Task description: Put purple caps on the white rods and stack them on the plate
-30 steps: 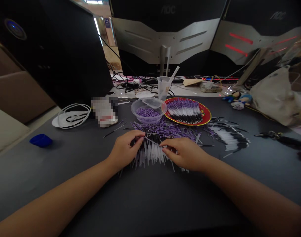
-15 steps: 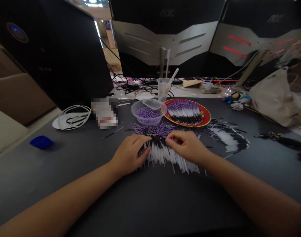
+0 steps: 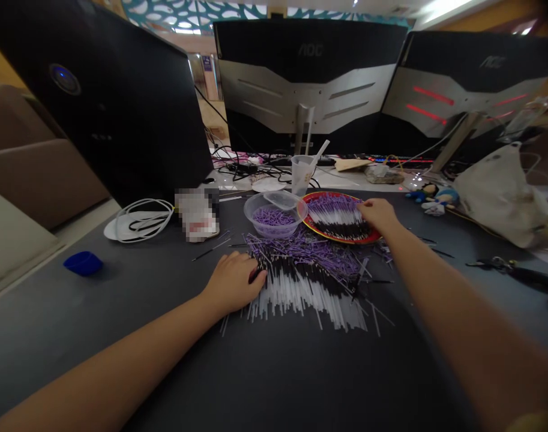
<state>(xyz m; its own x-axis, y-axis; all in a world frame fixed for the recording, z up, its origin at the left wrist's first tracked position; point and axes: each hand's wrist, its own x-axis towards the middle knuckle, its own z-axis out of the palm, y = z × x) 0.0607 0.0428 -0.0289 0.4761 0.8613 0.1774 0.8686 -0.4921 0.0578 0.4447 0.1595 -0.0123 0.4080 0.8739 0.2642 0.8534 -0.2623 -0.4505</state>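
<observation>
Thin pen refills with black and whitish clear tubes [image 3: 296, 291] lie in a wide row on the dark table, with loose purple caps [image 3: 319, 252] heaped along their far ends. My left hand [image 3: 233, 279] rests at the row's left end, thumb and fingers curled round some dark refill ends. My right hand [image 3: 380, 216] reaches to the right side of a red plate [image 3: 373, 236], its fingertips pinched at the purple end of the capped refills [image 3: 334, 216] lined up there. What exactly sits in the pinch is mostly hidden. A clear bowl [image 3: 276, 231] of purple caps stands left of the plate.
Behind the bowl stands a plastic cup [image 3: 301, 174] with a straw. Leftward are a blurred-out box [image 3: 197, 219], a coiled white cable [image 3: 143, 222] and a blue cup-like piece [image 3: 83, 263]. Keys [image 3: 508, 264], small dolls [image 3: 436, 195] and a white bag [image 3: 494, 192] lie right. Monitors [image 3: 310, 90] stand behind.
My right hand has gone from the refill row up and right to the plate's edge. My left hand stays at the row's left end. The camera view has tilted up slightly.
</observation>
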